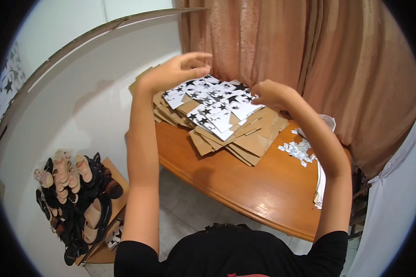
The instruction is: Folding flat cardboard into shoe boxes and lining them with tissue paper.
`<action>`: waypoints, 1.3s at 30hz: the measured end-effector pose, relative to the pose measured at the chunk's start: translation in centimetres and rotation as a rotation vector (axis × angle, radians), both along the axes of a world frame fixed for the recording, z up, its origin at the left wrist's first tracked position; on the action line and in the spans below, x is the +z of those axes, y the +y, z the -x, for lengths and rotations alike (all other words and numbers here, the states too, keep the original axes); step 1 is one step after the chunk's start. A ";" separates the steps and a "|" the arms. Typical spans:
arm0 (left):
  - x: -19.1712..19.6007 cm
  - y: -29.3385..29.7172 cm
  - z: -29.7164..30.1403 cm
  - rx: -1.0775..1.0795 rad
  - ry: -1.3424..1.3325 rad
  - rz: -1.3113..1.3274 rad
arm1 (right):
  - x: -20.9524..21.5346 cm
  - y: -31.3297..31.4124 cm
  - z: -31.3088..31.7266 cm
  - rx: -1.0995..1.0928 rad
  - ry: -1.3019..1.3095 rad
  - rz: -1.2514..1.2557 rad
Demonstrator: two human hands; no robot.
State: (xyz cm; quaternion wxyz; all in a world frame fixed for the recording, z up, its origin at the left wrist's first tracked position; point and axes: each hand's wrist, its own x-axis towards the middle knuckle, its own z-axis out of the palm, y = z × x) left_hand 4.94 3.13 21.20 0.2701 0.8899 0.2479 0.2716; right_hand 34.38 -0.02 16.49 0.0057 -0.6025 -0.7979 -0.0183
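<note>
"What is hung behind the polished wooden table (235, 184)?"
"Brown curtains (272, 41); light is reflected by the table."
"And at the left?"
"A pale wall (55, 124) is seen; grey floor tiles (185, 198) are laid below."

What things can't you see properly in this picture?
In the head view:
- Inside the right hand: its own back and curled fingers hide whether it holds anything.
- Brown cardboard underneath: upper pieces and star papers cover it, so I can't count it.
- White papers at the table's right: the right arm hides part.
- Silvery bits: too small to tell what they are.
</note>
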 end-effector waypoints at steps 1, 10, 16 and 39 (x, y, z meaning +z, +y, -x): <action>-1.4 0.6 -0.9 -0.012 -0.001 0.051 | -1.4 0.3 -1.3 -0.015 0.039 0.040; -25.5 13.2 -10.6 0.293 0.062 0.510 | -18.1 5.5 -5.9 0.024 0.682 0.284; -36.2 15.5 -13.1 0.522 0.142 0.137 | -27.7 5.7 -4.7 -0.194 1.154 0.244; -37.8 27.2 -13.4 0.021 0.012 -0.608 | -35.6 7.9 -1.9 -0.529 1.555 -0.051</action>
